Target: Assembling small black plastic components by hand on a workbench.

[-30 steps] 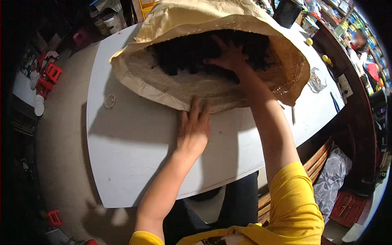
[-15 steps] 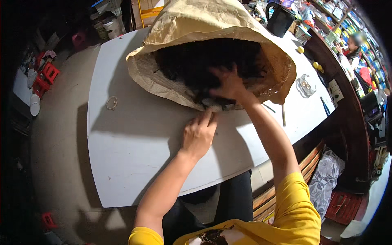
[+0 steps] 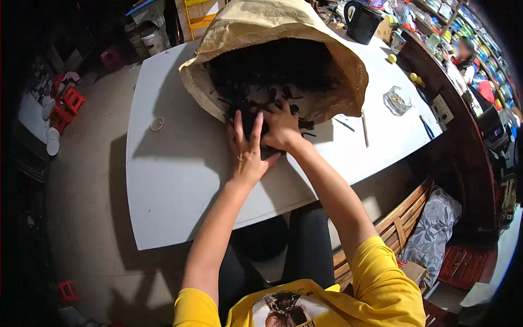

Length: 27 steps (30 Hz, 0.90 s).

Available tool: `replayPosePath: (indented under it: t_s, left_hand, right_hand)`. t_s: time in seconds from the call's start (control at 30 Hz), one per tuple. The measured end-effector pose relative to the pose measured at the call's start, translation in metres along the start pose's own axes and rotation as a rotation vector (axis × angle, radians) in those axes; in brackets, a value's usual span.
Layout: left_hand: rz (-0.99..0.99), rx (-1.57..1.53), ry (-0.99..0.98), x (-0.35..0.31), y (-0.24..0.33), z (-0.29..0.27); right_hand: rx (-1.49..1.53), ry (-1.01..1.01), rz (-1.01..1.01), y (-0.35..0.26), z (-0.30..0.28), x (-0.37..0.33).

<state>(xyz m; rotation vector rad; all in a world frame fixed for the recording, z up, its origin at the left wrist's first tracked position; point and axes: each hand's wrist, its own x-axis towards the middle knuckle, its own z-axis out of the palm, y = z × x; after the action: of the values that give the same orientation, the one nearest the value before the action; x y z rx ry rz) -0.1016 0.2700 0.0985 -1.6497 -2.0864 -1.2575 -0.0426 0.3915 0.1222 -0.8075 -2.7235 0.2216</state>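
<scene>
A tan woven sack (image 3: 261, 22) lies on the white table with its mouth toward me. Inside is a dark mass of small black strip-like pieces (image 3: 272, 62), whose exact kind I cannot make out. Some of them have spilled over the sack's lower lip onto the table. My left hand (image 3: 248, 150) presses against this spilled clump with its fingers spread and curved. From the other side my right hand (image 3: 282, 128) cups the same clump, fingers bent over it. The clump sits between both palms, partly hidden by them.
A black jug (image 3: 362, 23) stands at the table's far right. Nearby are small yellow balls (image 3: 392, 59), a clear plastic bag (image 3: 397, 102), a thin stick (image 3: 365, 129) and blue-handled pliers (image 3: 426, 126). A ring (image 3: 157, 123) lies at left. A person (image 3: 463, 54) is at the shelves.
My right hand has come out of the sack toward me, bringing black pieces to the table. My left hand has left the sack's lip and spread against the clump. The sack's mouth has shifted.
</scene>
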Motion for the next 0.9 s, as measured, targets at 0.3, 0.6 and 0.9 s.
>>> replayPosePath:
  t_s: [0.3,0.6,0.9]
  left_hand:
    - [-0.085,-0.001,0.024,-0.066,0.015,-0.049]
    - [-0.149,0.131,0.068,-0.079,0.007,-0.081]
    - [-0.158,0.117,0.092,-0.097,0.005,-0.091]
  right_hand:
    - [0.052,0.013,-0.092,-0.062,-0.004,-0.055]
    - [0.518,0.049,-0.408,-0.033,-0.047,-0.04]
    - [-0.006,0.093,0.186,0.041,-0.035,-0.115]
